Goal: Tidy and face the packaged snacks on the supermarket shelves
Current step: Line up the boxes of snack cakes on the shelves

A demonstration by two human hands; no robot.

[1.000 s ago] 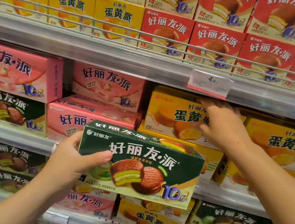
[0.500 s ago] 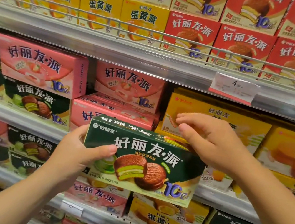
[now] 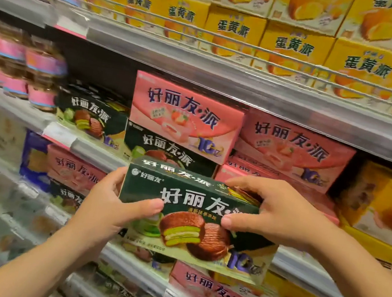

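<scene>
Green box (image 3: 200, 216) between hands, left hand (image 3: 113, 202), right hand (image 3: 280, 214) gripping ends

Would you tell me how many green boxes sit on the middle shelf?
2: left green box; second green box under a pink box. Others may hide behind.

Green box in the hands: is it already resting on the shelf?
No. The green box is held in the air in front of the shelves, the left hand gripping one end and the right hand the other.
</scene>
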